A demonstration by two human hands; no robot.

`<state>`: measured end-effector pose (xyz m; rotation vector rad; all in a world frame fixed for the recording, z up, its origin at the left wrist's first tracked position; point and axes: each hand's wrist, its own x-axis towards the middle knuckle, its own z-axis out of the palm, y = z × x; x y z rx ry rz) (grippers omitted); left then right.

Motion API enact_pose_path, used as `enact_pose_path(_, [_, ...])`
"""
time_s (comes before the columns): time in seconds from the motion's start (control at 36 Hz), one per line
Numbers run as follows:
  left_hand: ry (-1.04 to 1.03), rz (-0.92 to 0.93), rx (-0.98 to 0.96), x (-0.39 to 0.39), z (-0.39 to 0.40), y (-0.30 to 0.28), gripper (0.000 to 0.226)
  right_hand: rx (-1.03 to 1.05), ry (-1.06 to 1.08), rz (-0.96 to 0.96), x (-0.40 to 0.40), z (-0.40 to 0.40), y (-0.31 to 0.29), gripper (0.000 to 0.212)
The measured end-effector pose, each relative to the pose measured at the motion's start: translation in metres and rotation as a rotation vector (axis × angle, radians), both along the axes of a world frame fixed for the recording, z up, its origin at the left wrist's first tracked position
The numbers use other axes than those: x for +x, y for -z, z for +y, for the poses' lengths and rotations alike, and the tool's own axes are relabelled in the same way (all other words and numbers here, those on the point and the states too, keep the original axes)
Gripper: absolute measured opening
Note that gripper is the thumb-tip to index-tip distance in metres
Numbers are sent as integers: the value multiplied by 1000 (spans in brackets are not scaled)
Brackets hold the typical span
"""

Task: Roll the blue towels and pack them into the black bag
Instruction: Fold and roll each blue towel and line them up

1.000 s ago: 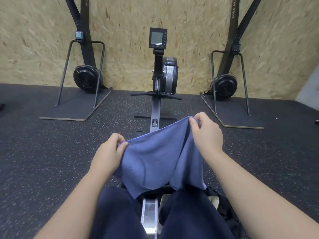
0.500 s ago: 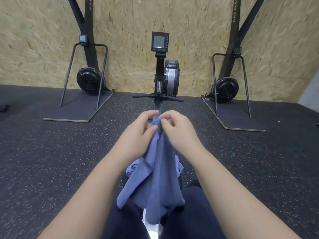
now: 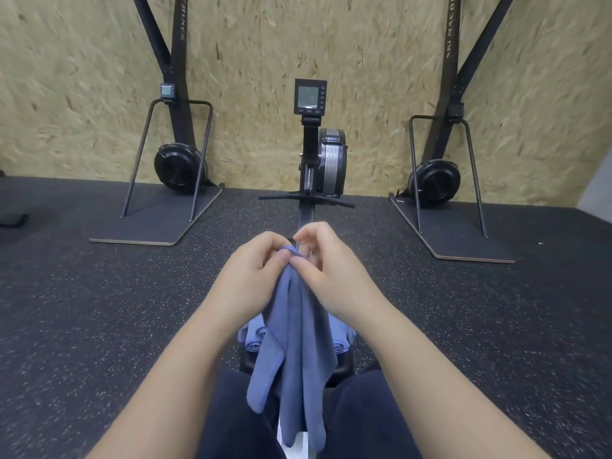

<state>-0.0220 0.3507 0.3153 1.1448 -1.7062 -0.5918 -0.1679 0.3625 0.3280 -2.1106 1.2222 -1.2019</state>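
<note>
Centre of the frame: the left hand (image 3: 255, 273) and right hand (image 3: 326, 263) pinch the top edge of a soft blue cloth towel (image 3: 294, 346) together, fingers curled on its corners. It hangs limp over the lap, light and floppy, likely to sag unless held by the edges. Rolled blue towels (image 3: 253, 342) sit just behind it; the black bag isn't visible.
</note>
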Motion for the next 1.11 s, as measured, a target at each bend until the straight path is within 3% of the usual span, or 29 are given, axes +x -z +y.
enact_pose_path(0.14, [4,44,-3,1,2,0,22,-32,67,4,-6,-5,5,24])
enact_pose_path(0.31, [20,237,-10,3,7,-4,25,-43,200,51,-20,-11,17,25])
enact_pose_path(0.56, [-174,519,-52,18,6,-9,19,-6,313,-62,-43,-9,34,20])
enact_pose_path(0.75, [-256,480,-41,25,2,-1,15,-44,395,-44,-52,0,34,17])
enact_pose_path(1.11, [-233,299,-22,17,-2,20,28,-102,305,-146,-18,6,28,11])
